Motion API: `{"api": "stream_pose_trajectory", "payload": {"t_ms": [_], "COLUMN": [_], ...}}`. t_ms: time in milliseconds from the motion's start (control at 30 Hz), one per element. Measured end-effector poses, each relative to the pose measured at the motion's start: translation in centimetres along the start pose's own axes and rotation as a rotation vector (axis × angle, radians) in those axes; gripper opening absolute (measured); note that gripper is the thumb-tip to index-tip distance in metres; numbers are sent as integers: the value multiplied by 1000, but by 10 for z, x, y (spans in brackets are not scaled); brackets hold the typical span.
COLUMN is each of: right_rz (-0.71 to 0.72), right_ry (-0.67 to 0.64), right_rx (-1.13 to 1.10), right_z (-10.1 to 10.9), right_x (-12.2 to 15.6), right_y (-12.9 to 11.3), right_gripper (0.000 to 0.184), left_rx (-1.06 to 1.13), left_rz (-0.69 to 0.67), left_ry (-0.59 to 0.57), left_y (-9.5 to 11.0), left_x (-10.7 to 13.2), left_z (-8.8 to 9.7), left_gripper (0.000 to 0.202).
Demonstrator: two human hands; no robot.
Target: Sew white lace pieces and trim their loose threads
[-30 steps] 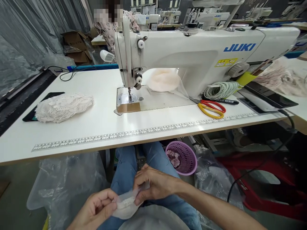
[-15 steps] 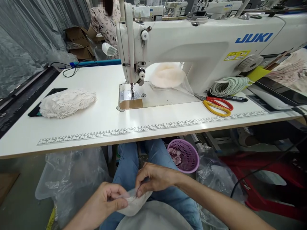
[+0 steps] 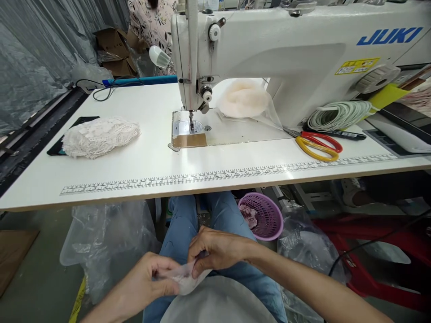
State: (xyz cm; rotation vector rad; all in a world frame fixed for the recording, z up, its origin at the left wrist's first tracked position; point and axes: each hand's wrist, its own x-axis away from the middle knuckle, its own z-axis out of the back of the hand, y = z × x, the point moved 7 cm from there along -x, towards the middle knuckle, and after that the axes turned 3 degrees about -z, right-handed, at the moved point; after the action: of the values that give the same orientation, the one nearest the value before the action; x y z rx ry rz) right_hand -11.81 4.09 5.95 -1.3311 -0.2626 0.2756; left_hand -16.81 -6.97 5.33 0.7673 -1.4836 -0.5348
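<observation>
- Our left hand [image 3: 158, 279] pinches the left end of a white fabric piece [image 3: 189, 281] between thumb and fingers.
- Our right hand [image 3: 213, 253] pinches the same piece at its right end, fingertips bent down onto it.
- The white fabric piece, partly sheer, is between our two hands, above our lap and near of the counter [image 3: 151, 163].
- Just near of it, we have grey cloth [image 3: 218, 303] over our jeans [image 3: 183, 224].
- On the counter we see a white sewing machine [image 3: 286, 58], its needle end toward the left.
- Peach sheer fabric [image 3: 244, 98] lies under the machine's arm, right of the needle.
- To the right we find scissors [image 3: 318, 155] with red and yellow handles, and a pale cord coil [image 3: 340, 115] just beyond them.
- A white lace bundle [image 3: 101, 137] sits on the counter's left side.
- Along the near edge we see a printed ruler [image 3: 229, 175].
- Below, right of our knees, a purple basket [image 3: 271, 217] holds pinkish cloth [image 3: 248, 216].
</observation>
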Motion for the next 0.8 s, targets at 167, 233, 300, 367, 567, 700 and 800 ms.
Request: {"api": "stream_pose_trajectory", "payload": {"t_ms": [167,233,300,367,567,700,800], "right_rz": [-39,-44,-55,-84,-139,-94,-82], "right_ry": [-74,-94,-90,-78,20,8,-23], "right_rx": [-10,-8,9,54,166,8,-128], "right_z": [2,2,1,-1,-2,-2,0], "right_x": [7,10,12,12,7,7,9], "right_y": [7,8,8,8,8,9,12], "right_gripper": [12,12,17,23,19,18,16], "left_rx": [-48,-54,-45,-40,-33,-75,-68], "left_rz": [-11,-8,-16,-32,-57,-61,-70], "left_ry": [9,3,4,10,32,14,-40], "left_y": [-1,-5,-9,-13,-17,-16,-14], "left_x": [-6,-6,-5,-4,0,2,4], "left_z": [1,2,5,8,13,12,8], "left_gripper": [28,31,35,38,48,52,54]}}
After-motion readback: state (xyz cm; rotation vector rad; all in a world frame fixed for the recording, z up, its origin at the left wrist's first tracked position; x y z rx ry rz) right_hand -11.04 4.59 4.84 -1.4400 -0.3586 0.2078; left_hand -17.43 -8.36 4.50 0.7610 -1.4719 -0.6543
